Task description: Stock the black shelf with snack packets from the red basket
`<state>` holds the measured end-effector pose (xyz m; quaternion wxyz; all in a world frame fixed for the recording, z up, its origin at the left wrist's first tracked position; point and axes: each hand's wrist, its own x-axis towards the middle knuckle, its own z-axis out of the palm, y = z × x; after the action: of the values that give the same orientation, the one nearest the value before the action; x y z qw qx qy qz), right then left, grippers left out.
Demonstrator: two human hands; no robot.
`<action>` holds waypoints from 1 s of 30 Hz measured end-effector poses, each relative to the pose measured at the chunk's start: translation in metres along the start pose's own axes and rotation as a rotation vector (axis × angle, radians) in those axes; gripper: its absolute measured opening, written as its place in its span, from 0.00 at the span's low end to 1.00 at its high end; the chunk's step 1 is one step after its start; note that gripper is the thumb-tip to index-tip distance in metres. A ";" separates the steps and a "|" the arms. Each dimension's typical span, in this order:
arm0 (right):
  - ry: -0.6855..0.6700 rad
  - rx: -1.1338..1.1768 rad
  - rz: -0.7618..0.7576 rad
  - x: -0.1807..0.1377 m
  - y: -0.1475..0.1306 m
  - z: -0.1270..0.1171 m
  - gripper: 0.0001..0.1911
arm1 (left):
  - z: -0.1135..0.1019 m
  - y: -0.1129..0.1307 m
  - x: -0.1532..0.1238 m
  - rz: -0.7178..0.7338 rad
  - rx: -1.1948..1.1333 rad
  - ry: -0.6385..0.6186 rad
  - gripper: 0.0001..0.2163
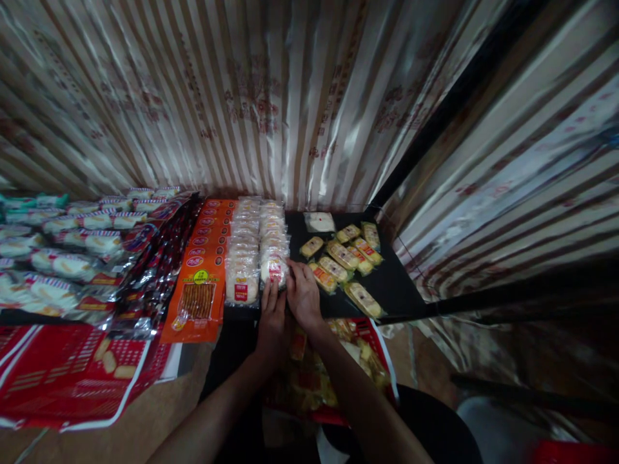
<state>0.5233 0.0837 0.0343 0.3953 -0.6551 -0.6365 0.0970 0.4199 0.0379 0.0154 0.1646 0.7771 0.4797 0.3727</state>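
Observation:
Both of my hands are at the near end of a row of clear-wrapped white round packets with red labels, perhaps rice crackers. My left hand [272, 325] has its fingers closed on the lower front of the nearest white packet [274, 269]. From the right, my right hand [304, 295] closes its curled fingers on the side of that same packet. A matching row of white packets [243, 264] stands just left of it. Farther left overlaps a row of orange snack bags [196, 290]. Loose yellow-wrapped cakes [341, 254] lie scattered to the right of my hands.
A black shelf [399, 283] carries the goods, with striped curtain [300, 109] behind. Below it are a red basket [384, 361] of yellow packets and another red basket [62, 380] at left. Dark-red bags [155, 258] and white bread packs [72, 264] fill the left side.

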 end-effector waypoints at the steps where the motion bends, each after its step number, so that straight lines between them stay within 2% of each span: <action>1: 0.009 -0.008 -0.016 -0.005 -0.002 -0.005 0.18 | -0.003 0.004 -0.003 0.018 -0.009 -0.007 0.18; 5: 0.102 0.049 -0.049 -0.042 0.003 -0.030 0.15 | -0.011 0.017 -0.025 0.070 -0.074 -0.069 0.13; 7: 0.135 0.054 0.014 -0.070 0.014 -0.044 0.13 | -0.011 0.021 -0.043 0.107 -0.128 -0.127 0.13; 9: 0.139 -0.011 0.150 -0.099 0.031 -0.059 0.14 | -0.009 0.023 -0.061 0.123 -0.177 -0.176 0.14; 12: -0.054 -0.113 0.327 -0.133 0.063 -0.078 0.18 | -0.003 0.022 -0.085 0.059 -0.193 -0.242 0.15; 17: -0.414 -0.347 0.279 -0.152 0.102 -0.093 0.22 | 0.000 0.021 -0.102 -0.005 -0.193 -0.311 0.15; 22: -0.699 -0.454 0.324 -0.142 0.105 -0.089 0.26 | -0.006 0.023 -0.099 -0.120 -0.185 -0.305 0.17; 30: -0.912 -0.477 0.298 -0.131 0.095 -0.090 0.38 | -0.012 0.021 -0.100 -0.174 -0.250 -0.243 0.18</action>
<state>0.6297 -0.0589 -0.0159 -0.0995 -0.7014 -0.6481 0.2795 0.3976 -0.0604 -0.0063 0.3477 0.7456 0.4717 0.3173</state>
